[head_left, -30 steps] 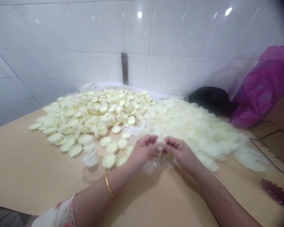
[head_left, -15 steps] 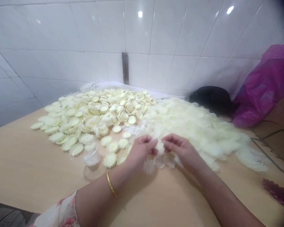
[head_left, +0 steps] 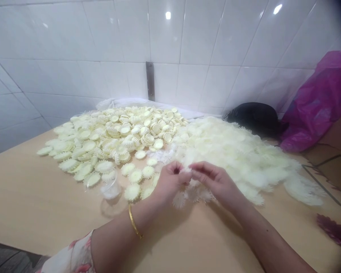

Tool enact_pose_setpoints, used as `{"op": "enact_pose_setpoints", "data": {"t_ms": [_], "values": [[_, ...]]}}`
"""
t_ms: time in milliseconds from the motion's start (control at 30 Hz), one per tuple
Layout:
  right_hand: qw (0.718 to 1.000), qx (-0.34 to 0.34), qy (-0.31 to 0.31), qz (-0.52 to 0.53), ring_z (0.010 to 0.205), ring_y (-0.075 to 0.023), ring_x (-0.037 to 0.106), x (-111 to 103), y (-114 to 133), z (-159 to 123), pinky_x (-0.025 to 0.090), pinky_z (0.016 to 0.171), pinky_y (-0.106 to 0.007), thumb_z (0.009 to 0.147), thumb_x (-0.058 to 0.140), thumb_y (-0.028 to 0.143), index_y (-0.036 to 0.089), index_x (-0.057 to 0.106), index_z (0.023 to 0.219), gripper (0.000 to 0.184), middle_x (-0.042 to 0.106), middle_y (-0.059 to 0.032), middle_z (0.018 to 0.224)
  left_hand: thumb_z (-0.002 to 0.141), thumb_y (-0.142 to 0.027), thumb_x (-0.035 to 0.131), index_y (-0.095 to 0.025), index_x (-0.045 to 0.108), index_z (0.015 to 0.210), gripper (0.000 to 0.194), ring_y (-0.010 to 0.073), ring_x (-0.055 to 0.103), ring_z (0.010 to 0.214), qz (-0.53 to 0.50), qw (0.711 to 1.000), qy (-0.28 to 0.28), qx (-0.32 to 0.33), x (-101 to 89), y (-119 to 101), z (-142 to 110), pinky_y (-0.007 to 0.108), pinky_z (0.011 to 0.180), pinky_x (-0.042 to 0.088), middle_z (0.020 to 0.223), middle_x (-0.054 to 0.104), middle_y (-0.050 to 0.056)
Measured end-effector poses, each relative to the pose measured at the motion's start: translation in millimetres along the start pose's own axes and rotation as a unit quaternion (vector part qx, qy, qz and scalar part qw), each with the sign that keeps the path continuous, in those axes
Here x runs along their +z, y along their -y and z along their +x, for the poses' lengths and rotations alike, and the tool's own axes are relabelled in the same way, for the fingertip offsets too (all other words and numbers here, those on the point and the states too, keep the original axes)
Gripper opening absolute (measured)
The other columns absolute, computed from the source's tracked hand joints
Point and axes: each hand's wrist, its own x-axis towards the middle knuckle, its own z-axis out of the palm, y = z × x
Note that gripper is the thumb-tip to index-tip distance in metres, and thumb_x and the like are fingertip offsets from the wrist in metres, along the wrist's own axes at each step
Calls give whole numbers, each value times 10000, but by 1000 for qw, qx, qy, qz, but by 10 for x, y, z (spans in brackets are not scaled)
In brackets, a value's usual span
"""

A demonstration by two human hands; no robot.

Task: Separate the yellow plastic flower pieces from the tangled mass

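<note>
Between my two hands is a thin white fabric flower petal piece (head_left: 185, 170), mostly covered by fingers. My left hand (head_left: 170, 180) pinches it, thumb against fingers, a gold bangle (head_left: 134, 222) on that wrist. From the other side my right hand (head_left: 216, 182) holds its edge with thumb and fingertips. Just below, several loose white petal pieces (head_left: 179, 200) with notched rims lie on the table. To the left of my left hand are pale yellow scalloped discs (head_left: 135, 176) and a small clear cup (head_left: 110, 188) with something white in it.
A big heap of pale yellow discs (head_left: 102, 140) covers the left back of the table (head_left: 45, 204); a heap of sheer petals (head_left: 233, 148) lies to the right. Beyond are a black object (head_left: 252, 117), a pink plastic bag (head_left: 315, 102) and a dark red flower piece (head_left: 333, 229). A tiled wall (head_left: 102, 34) stands behind.
My hands have come closer together, the right moving slightly left. The white petal piece, upright and visible before, is now folded or bunched between my fingers.
</note>
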Motion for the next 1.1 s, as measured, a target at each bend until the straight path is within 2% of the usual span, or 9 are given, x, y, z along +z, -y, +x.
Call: {"op": "enact_pose_setpoints", "data": {"t_ms": [100,233,367,500,567,633,833,967,1100], "values": [[999,1,-36,-36,641,-134,498,29,31,-15,396,585,-258,742,581,379,188,561,762,193,552,0,688,622,-249,658,-168,415,614,257,57,368,485,56,996,-15,62,10,-9,-15,190,459,291,524,400,-62],[999,17,-11,-27,581,-116,439,39,47,-20,364,540,-244,746,565,362,182,522,660,204,482,16,604,621,-221,648,-160,414,580,245,49,307,499,103,988,-26,110,25,3,-22,182,467,252,523,352,-65],[1000,18,9,-3,625,-125,471,23,57,-22,381,572,-246,752,545,302,180,544,695,135,516,6,650,596,-230,670,-158,456,587,226,55,372,494,97,992,25,78,15,22,-7,195,483,283,527,413,-53],[999,11,-26,-31,617,-126,478,4,61,-24,377,561,-244,761,524,276,179,552,698,119,529,5,639,610,-216,659,-153,520,637,155,83,485,545,15,998,64,5,-9,-3,13,223,540,367,585,512,-21],[998,3,-53,-44,614,-126,479,-6,57,-25,377,565,-245,765,516,263,180,548,702,108,528,6,634,623,-209,648,-148,547,654,122,106,540,601,-30,997,66,-37,-22,-22,27,252,602,412,631,550,-1],[995,-9,-74,-61,611,-128,478,-12,52,-25,376,571,-248,765,512,254,183,542,698,102,525,7,631,611,-191,655,-144,558,641,112,110,559,617,-50,996,43,-58,-35,-35,41,272,650,434,638,557,2],[985,-33,-121,-117,592,-128,464,-21,43,-12,371,556,-251,759,505,246,188,524,671,107,521,5,627,598,-150,655,-154,556,647,110,121,572,603,-70,996,-42,-38,-59,-38,58,270,611,449,608,552,2],[984,-37,-126,-118,601,-133,474,-30,42,-3,376,538,-248,760,505,260,186,532,678,113,528,-7,633,611,-148,650,-153,554,665,111,127,579,627,-71,996,-46,-26,-68,-31,65,270,616,454,617,559,6],[989,-29,-107,-100,630,-141,507,-27,37,-2,392,533,-242,772,508,304,184,553,727,135,550,-11,655,629,-189,657,-148,555,662,115,101,550,593,-48,999,-25,1,-78,1,74,268,629,452,610,550,-3]]}}
